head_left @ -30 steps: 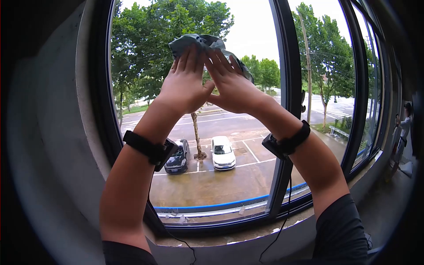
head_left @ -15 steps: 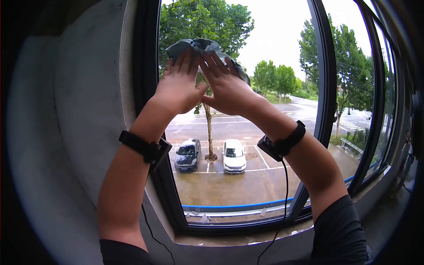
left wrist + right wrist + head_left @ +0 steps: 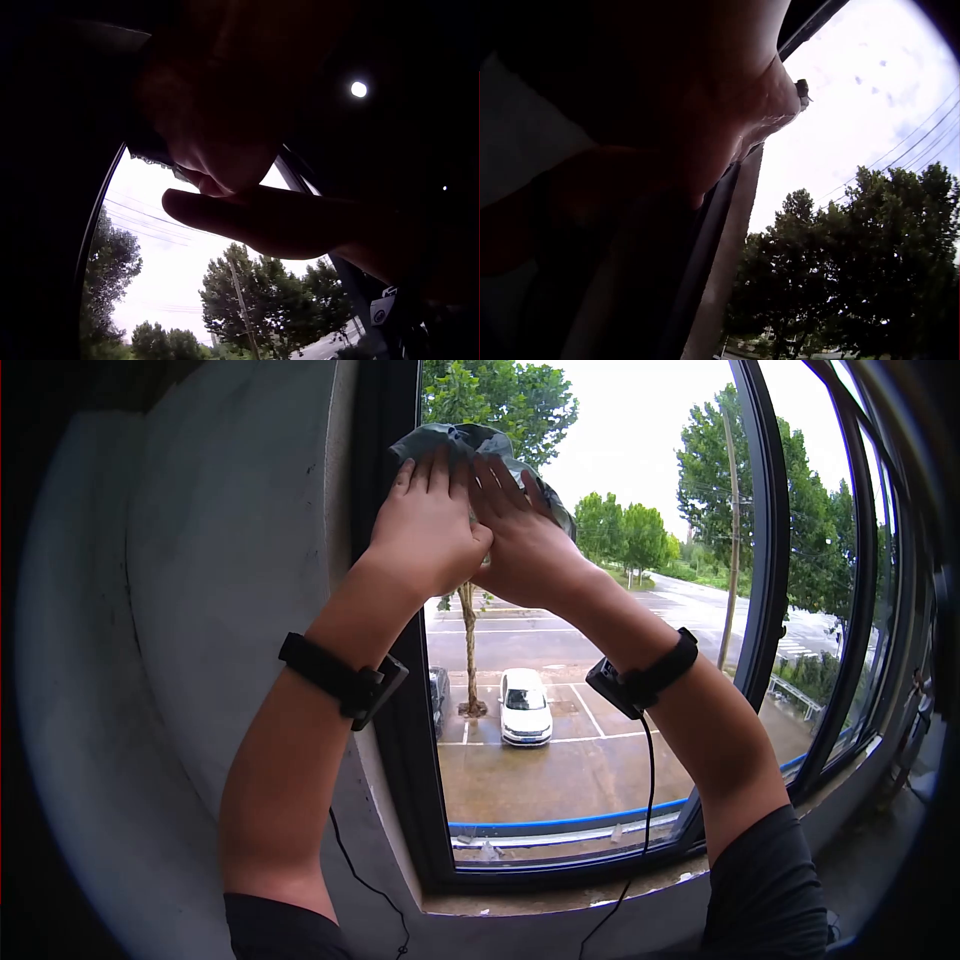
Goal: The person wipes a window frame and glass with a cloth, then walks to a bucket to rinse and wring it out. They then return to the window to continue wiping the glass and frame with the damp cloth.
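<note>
A grey-green cloth (image 3: 480, 442) lies against the upper left part of the window pane (image 3: 640, 450). Straight fingers of the left hand (image 3: 428, 525) press on the cloth's left part, close to the dark frame. Beside it the right hand (image 3: 525, 540) presses on the cloth, its fingers extended and slanting up to the left. The two hands meet near the thumbs. Both wrist views are dark: the left hand (image 3: 217, 142) and the right hand (image 3: 727, 105) appear there mostly in shadow, and only a small dark bit of cloth (image 3: 802, 91) shows past the right one.
Dark window frame (image 3: 400, 760) stands left of the pane, with a grey wall (image 3: 230, 560) beyond it. A sill (image 3: 560, 898) runs below. Another upright frame bar (image 3: 768, 560) is at the right. Thin cables (image 3: 650, 780) hang from the wrist devices. Outside are trees and a white car (image 3: 525, 707).
The head view has turned left, so the window sits further right and more wall shows. Both hands, still on the cloth, have moved left across the pane toward its left frame.
</note>
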Demonstrator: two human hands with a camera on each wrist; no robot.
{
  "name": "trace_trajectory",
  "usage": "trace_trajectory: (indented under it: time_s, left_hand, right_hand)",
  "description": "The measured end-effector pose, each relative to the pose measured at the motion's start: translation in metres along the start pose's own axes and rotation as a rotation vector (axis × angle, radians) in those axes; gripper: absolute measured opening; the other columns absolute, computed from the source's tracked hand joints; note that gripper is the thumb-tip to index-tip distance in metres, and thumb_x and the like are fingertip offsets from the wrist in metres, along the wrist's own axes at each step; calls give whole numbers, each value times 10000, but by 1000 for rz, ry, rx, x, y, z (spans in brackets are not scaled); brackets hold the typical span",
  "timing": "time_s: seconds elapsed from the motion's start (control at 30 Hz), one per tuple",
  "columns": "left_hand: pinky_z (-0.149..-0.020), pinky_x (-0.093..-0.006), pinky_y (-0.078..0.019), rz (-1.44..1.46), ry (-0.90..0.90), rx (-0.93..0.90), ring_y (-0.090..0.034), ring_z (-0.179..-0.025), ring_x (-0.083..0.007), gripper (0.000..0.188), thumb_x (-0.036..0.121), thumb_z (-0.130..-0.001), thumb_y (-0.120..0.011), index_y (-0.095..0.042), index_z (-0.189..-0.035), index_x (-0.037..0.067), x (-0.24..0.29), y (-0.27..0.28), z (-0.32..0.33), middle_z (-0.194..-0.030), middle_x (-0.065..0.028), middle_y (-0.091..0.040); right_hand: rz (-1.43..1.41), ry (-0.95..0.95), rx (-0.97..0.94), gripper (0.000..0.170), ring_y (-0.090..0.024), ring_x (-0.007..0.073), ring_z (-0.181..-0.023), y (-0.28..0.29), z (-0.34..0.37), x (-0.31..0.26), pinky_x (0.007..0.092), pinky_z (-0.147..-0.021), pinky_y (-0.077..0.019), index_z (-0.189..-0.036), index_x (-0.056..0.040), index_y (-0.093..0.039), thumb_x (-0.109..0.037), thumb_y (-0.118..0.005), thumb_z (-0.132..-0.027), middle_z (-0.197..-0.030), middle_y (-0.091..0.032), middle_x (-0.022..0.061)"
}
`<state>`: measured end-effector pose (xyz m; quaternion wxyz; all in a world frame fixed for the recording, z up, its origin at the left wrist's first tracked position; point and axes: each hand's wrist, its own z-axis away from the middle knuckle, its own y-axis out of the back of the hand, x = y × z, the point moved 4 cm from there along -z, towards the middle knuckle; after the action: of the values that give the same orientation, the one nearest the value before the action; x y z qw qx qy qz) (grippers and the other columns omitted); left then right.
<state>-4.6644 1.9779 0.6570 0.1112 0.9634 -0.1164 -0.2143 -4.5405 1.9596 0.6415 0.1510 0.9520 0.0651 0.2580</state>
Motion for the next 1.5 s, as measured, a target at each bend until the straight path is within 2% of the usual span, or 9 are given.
trace_trajectory:
  time_s: [0.1, 0.23, 0.3, 0.4, 0.63, 0.8, 0.93, 1.03, 1.5]
  left_hand:
    - [-1291, -443, -208, -9, -11, 42, -340, -1526, -354, 725, 347, -981, -458, -342, -1564, -67, 2, 2, 3, -1612, -283, -365]
    - [-1297, -418, -178, -33, -3, -25, -333, -1538, -338, 759, 378, -983, -436, -314, -1582, -72, 1, 3, 11, -1631, -266, -353]
    - [-1279, -439, -248, 5, -34, 128, -408, -1483, -358, 702, 323, -948, -498, -424, -1506, -96, -1, 2, 18, -1545, -286, -462]
    - [-1277, -442, -249, -46, -61, 139, -440, -1459, -350, 678, 321, -932, -516, -487, -1451, -115, 2, 5, 22, -1493, -281, -522]
    - [-1270, -481, -238, -223, -57, 22, -495, -1407, -327, 635, 307, -916, -544, -553, -1397, -107, 14, 14, 36, -1442, -257, -576]
    - [-1272, -487, -222, -178, -23, -39, -428, -1472, -320, 617, 295, -911, -550, -567, -1394, -88, 18, 13, 58, -1484, -226, -555]
    - [-1277, -495, -187, -240, -6, -128, -369, -1515, -290, 647, 345, -925, -527, -569, -1420, -68, 28, 13, 76, -1517, -201, -540]
    - [-1283, -495, -167, -213, 2, -206, -343, -1529, -294, 656, 346, -919, -533, -562, -1430, -64, 34, 12, 90, -1542, -199, -513]
    - [-1304, -461, -90, -236, 65, -452, -211, -1584, -304, 741, 352, -921, -540, -464, -1496, -109, 74, -10, 164, -1624, -203, -402]
  right_hand:
    - [-1, -8, 20, 1029, -101, 346, -1606, -6, 3, -2, 514, -1298, -75, -1642, -9, -181, -517, -669, -892, -1702, -179, 234]
    - [-51, -6, 46, 1024, -91, 352, -1606, -10, 7, -9, 517, -1296, -76, -1645, -24, -189, -525, -674, -895, -1705, -171, 232]
    - [-51, 0, 49, 1019, -93, 357, -1605, -14, 10, -14, 518, -1295, -81, -1643, -25, -199, -530, -675, -897, -1703, -176, 232]
    - [-58, 8, 60, 1001, -100, 367, -1602, -16, 14, -20, 522, -1293, -96, -1639, -28, -218, -530, -675, -903, -1700, -186, 232]
    - [-80, 34, 35, 970, -123, 351, -1601, -21, 29, -28, 528, -1284, -143, -1629, -8, -228, -509, -668, -924, -1694, -215, 219]
    - [-223, 51, 60, 944, -140, 325, -1599, -27, 47, -43, 521, -1278, -174, -1616, 13, -251, -474, -676, -928, -1694, -225, 200]
    - [-323, 60, 14, 922, -110, 343, -1602, -35, 62, -53, 558, -1280, -128, -1626, -60, -270, -420, -707, -898, -1701, -192, 207]
    - [-330, 63, 17, 929, -140, 329, -1598, -33, 76, -62, 503, -1267, -209, -1588, 10, -301, -409, -742, -886, -1685, -232, 210]
    - [-423, 75, -113, 946, -186, 363, -1578, -70, 143, -103, 456, -1275, -198, -1564, 69, -307, -385, -731, -851, -1656, -269, 250]
